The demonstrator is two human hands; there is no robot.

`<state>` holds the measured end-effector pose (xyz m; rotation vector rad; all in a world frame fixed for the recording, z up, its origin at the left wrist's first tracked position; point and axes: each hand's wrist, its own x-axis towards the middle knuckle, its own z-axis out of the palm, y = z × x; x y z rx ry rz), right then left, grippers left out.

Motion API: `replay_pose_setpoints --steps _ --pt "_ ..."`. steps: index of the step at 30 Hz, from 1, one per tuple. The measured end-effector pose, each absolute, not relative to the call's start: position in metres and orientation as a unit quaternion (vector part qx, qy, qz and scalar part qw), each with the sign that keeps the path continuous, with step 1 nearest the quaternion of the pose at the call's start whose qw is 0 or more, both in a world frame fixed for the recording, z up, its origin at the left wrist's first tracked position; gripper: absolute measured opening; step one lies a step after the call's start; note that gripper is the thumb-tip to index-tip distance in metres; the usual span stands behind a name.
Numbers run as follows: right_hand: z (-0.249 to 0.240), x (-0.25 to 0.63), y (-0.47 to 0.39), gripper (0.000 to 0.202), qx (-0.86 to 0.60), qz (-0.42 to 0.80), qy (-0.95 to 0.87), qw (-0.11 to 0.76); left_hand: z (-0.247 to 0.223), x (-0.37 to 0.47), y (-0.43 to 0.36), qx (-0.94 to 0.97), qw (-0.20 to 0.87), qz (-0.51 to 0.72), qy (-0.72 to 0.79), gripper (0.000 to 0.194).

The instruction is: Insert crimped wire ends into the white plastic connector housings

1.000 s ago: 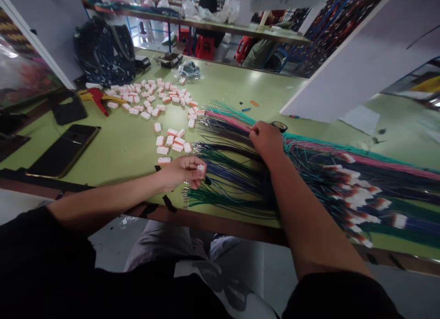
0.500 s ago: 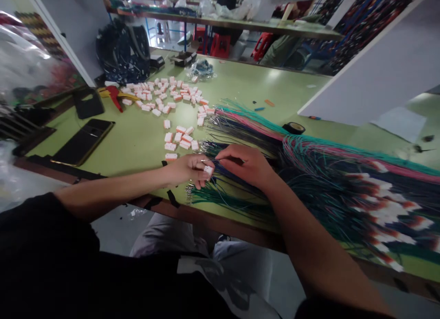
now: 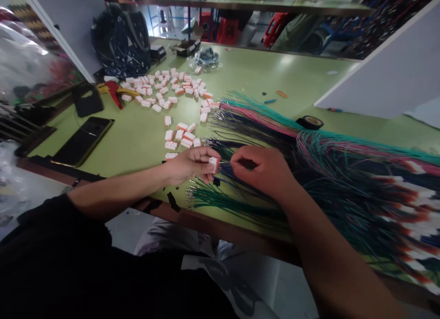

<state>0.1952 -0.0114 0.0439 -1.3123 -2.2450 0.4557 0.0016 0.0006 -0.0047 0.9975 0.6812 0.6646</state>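
My left hand (image 3: 192,165) pinches a small white connector housing (image 3: 213,162) between thumb and fingertips, held just above the near edge of the green table (image 3: 247,76). My right hand (image 3: 264,170) is closed in a pinch on a thin wire (image 3: 224,163); its free tip points left and meets the housing, though I cannot tell whether it sits inside. The two hands are nearly touching, fingertip to fingertip.

Both hands hover over the loose ends of a wide wire bundle (image 3: 309,158): green strands nearest me, dark blue and black in the middle, pink and teal farther off. The bundle fans out to the right, where white and orange housings (image 3: 409,190) already sit on many strands; that region is blurred.

Just beyond my left hand lies a small cluster of loose white and orange connectors (image 3: 180,138). A larger scatter of the same parts (image 3: 165,87) lies farther back. Left of that, a red-handled tool (image 3: 113,90); nearer, a dark phone (image 3: 82,140) lies flat. A roll of black tape (image 3: 310,122) lies behind the bundle, and a dark backpack (image 3: 120,41) at the far left edge.
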Motion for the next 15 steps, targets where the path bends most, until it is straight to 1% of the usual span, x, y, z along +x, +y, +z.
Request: replay_pose_setpoints --steps 7,15 --pt "0.0393 0.1901 -0.0111 0.011 -0.505 0.148 -0.824 0.21 -0.006 0.0002 0.0018 0.459 0.771 0.306 0.319 0.031" --pt "0.039 0.1859 -0.0143 0.015 -0.518 0.143 -0.815 0.216 -0.006 0.0031 0.0007 0.464 0.763 0.317 0.321 0.034"
